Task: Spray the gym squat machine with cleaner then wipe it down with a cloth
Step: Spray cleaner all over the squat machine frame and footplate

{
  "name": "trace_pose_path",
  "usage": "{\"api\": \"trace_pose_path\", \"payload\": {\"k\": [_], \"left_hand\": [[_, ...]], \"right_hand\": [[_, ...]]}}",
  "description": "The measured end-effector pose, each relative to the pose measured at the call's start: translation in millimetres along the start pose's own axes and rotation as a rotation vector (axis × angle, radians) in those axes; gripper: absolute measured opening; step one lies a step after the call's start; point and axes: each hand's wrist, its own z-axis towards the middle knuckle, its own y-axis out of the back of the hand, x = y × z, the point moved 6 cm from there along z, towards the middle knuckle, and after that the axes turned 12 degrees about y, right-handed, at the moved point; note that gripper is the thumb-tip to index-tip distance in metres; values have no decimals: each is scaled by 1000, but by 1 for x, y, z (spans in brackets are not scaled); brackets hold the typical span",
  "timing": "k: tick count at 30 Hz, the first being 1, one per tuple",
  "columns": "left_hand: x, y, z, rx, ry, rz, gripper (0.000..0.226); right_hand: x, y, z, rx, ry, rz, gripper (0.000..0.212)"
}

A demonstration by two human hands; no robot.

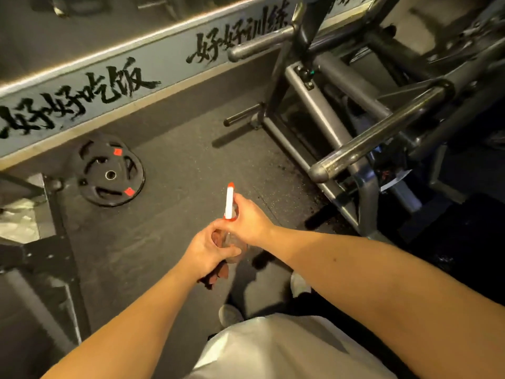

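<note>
A spray bottle [229,201] with a white and orange head and a clear body stands upright in the middle of the view. My right hand [250,218] grips its neck just under the spray head. My left hand [210,248] curls round the clear body lower down and also holds a dark reddish-brown cloth [216,276] that hangs below the palm. The grey steel squat machine [363,138] fills the right side, its round handle bar ending about an arm's length to the right of the bottle.
A black weight plate [109,173] with red tags lies flat on the dark rubber floor at left. A wall band with black painted characters [95,91] runs along the back. Another machine's black frame [54,242] stands at the left. My shoes [229,315] show below.
</note>
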Motion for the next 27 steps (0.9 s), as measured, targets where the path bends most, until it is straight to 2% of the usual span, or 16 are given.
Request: {"api": "trace_pose_path", "payload": {"k": [8, 13, 16, 23, 27], "left_hand": [[-62, 58, 81, 53, -67, 225, 50], [-134, 74, 144, 65, -89, 335, 53], [-186, 68, 168, 116, -140, 357, 52], [-271, 31, 239, 262, -208, 441, 53], [-294, 8, 289, 360, -195, 486, 60]], "right_hand": [[18, 37, 87, -121, -29, 18, 43], [20, 92, 150, -305, -18, -22, 34], [24, 132, 173, -434, -31, -23, 30], [-5, 214, 212, -697, -200, -31, 22], [-36, 245, 232, -734, -330, -78, 33]]}}
